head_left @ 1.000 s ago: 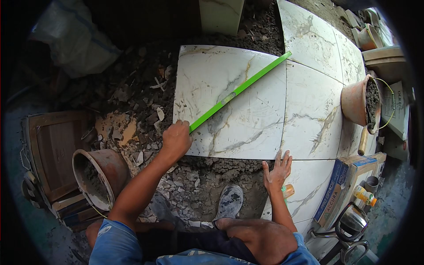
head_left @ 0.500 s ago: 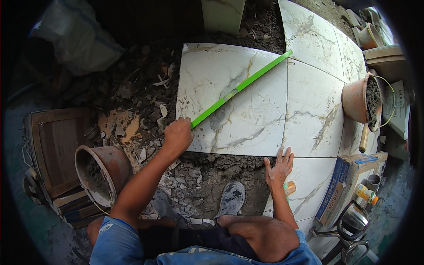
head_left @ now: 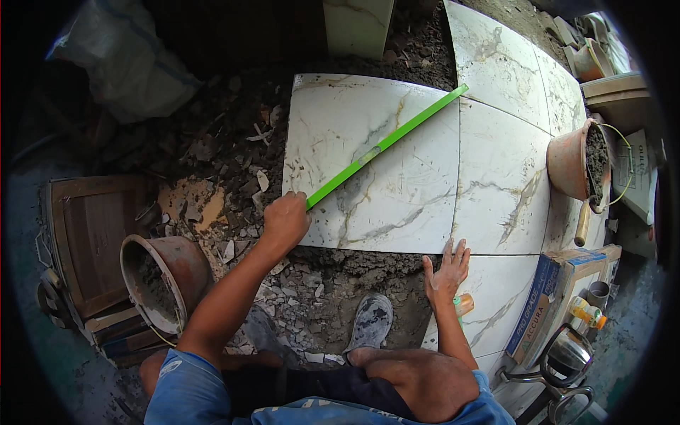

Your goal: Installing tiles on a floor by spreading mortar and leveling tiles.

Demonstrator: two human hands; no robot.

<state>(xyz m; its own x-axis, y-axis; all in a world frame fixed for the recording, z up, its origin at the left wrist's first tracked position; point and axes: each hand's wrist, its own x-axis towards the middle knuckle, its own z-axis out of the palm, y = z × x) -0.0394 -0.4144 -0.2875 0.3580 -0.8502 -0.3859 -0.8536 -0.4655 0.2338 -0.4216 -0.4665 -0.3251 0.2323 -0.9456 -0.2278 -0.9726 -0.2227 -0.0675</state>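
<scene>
Head view: green level (head_left: 388,142) slants from left hand (head_left: 286,218), beyond right hand (head_left: 445,274).

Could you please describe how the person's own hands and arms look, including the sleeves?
The left hand and right hand are bare, as are both forearms. The left sleeve is short and blue, with a small whitish marking; the right sleeve is blue too.

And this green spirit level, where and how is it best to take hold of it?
Probably wrap the near, lower-left end of the green spirit level, coming from the person's left. The narrow bar slants across the marble-patterned tile with that end toward the person, where the left hand grips it; the far end would be a longer reach.
</scene>
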